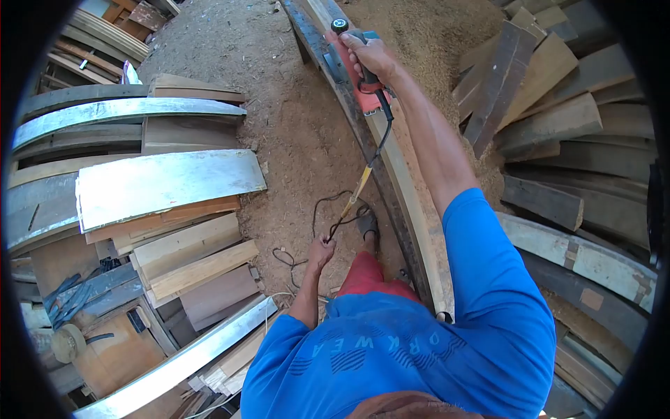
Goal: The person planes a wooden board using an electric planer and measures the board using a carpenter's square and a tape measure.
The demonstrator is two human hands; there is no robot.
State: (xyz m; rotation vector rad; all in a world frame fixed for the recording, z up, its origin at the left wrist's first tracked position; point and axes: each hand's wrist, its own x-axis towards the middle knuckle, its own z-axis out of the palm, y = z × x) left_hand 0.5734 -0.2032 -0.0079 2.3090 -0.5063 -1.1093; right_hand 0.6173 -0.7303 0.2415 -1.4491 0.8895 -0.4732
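My right hand (373, 57) is wrapped round the handle of a red power planer (349, 66), which rests on a long wooden beam (408, 188). A black cord (382, 136) runs from the tool's rear and passes into a yellow-wrapped section (360, 183). Lower down, my left hand (321, 250) is closed round the dark cord, beside the beam and apart from it. The planer's underside is hidden against the wood.
Stacked boards (195, 255) and a pale metallic-looking sheet (171, 185) lie at the left. More planks (551, 199) are piled at the right. Loops of cord (285, 257) lie on the dirt floor (286, 140) near my feet.
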